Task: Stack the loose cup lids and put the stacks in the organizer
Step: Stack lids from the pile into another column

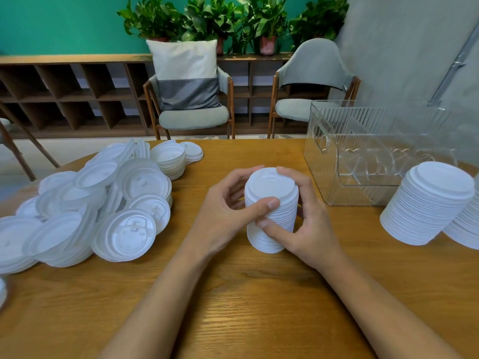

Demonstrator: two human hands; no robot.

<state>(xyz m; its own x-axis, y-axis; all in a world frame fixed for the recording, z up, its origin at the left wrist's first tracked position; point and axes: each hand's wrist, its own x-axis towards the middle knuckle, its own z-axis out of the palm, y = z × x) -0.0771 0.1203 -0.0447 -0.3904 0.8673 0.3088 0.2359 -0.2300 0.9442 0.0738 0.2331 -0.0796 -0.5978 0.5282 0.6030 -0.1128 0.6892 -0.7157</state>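
Left of the clear organizer (363, 125), mid-table: lid stack (269, 185) stands on its base on the wood-grain table (246, 307). Long axis near vertical, lid tops up, embossed sip tab on the top lid faces the camera.

Both hands are clamped on it. Left hand (223, 216): thumb across the front, fingers curled round the far side. Right hand (308, 229): thumb low on the front, a fingertip on the top rim.

The stack is matte white thin plastic, round, tightly nested, with the rim edges showing as fine ribbing down the side.

Further left of the organizer: loose lids (90, 203), translucent white, overlapping at all angles.

In front of the organizer: finished stack (427, 206), appears tilted, beside a second stack (466, 229) cut by the frame edge.

Organizer is transparent with ribbed walls, boxy, with a cutout handle.
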